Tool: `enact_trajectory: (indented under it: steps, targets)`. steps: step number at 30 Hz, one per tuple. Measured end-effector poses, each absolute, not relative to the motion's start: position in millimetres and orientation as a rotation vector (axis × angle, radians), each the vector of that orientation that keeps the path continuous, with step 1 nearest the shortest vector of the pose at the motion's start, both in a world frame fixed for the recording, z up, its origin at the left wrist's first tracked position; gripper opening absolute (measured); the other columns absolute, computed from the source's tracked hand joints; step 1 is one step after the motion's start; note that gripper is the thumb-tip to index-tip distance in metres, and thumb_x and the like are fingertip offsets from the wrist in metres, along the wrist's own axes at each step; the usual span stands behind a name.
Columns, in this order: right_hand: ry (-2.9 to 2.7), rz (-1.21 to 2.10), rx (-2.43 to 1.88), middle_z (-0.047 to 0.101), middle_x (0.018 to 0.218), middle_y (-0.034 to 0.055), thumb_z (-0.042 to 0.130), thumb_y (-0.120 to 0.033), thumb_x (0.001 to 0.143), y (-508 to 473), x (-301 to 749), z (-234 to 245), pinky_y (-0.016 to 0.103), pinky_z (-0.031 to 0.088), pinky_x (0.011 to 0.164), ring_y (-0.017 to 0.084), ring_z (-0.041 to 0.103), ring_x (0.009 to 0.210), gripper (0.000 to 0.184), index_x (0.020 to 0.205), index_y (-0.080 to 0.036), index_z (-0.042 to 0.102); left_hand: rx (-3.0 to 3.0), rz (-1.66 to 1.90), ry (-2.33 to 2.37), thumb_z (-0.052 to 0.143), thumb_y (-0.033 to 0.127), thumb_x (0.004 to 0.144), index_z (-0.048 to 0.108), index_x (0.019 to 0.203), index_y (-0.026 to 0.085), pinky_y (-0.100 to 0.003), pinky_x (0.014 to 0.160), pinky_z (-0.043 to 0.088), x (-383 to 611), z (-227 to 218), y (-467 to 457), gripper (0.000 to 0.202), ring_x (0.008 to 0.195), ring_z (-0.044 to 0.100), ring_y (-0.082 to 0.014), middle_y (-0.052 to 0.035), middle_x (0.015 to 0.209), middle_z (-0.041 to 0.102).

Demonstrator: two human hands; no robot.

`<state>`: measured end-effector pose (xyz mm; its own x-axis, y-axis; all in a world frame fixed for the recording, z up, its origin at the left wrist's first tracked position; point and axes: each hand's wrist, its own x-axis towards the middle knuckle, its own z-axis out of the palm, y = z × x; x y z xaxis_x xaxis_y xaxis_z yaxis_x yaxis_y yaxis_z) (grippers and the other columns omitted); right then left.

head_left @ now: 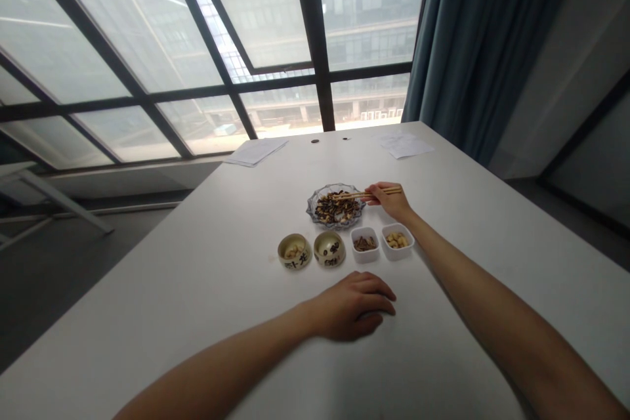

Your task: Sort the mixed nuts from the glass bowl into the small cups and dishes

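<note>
My right hand [391,198] is closed around a pair of wooden chopsticks [353,195]. Their tips reach into a clear scalloped glass dish [310,208] filled with a dark and pale mix [337,207] that looks like seeds and nuts. Whether the tips grip a piece is too small to tell. My left hand [352,307] lies palm down on the table, fingers loosely spread, in front of two white square containers. The left container [365,256] has brown slender pieces in it; the right container [398,254] has tan nut-like pieces.
Left of the containers stand two round cream bowls with dark lettering: one bowl [294,265] with pale pieces, the other bowl [329,261] with a few dark ones. Papers [256,151] lie at the far left of the white table [236,315], more papers [404,144] at the far right.
</note>
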<state>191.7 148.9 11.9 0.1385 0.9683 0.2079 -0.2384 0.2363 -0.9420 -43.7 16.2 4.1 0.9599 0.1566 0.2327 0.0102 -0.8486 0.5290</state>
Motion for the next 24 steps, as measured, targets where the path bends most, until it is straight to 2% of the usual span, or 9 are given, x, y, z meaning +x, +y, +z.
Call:
enact_trajectory:
  steps: [4,14,20,24]
  targets:
    - [-1.023,1.078,-0.913,0.081,0.074,0.0094,0.092,-0.053,0.070,149,192,10,0.023,0.066,0.054,0.022,0.080,0.066,0.042,0.075,-0.014,0.076,2.562,0.356,0.115,0.058,0.023,0.095,0.068,0.121,0.024,-0.039,0.113,0.046,-44,4,16,0.028,0.125,0.063,-0.0237,-0.0108,0.132,0.069]
    - [-0.810,1.095,-0.879,0.080,0.073,0.0093,0.082,-0.045,0.088,152,212,11,0.018,0.065,0.059,0.019,0.080,0.064,0.035,0.078,-0.013,0.074,2.562,0.375,0.120,0.058,0.023,0.096,0.068,0.120,0.023,-0.038,0.113,0.046,-44,4,16,0.026,0.124,0.063,-0.0225,-0.0087,0.131,0.070]
    - [-0.675,1.261,-0.861,0.075,0.061,0.0034,0.074,-0.032,0.098,150,245,12,0.009,0.058,0.048,0.012,0.075,0.053,0.031,0.072,-0.014,0.072,2.564,0.382,0.122,0.058,0.023,0.095,0.068,0.120,0.023,-0.037,0.113,0.045,-44,3,16,0.026,0.124,0.063,-0.0222,-0.0081,0.131,0.070]
    - [-0.626,1.377,-0.856,0.072,0.055,0.0021,0.069,-0.025,0.101,145,261,6,0.009,0.056,0.044,0.010,0.069,0.045,0.033,0.069,-0.015,0.072,2.569,0.368,0.118,0.059,0.022,0.095,0.068,0.119,0.023,-0.038,0.112,0.046,-44,4,16,0.026,0.124,0.063,-0.0226,-0.0092,0.131,0.070]
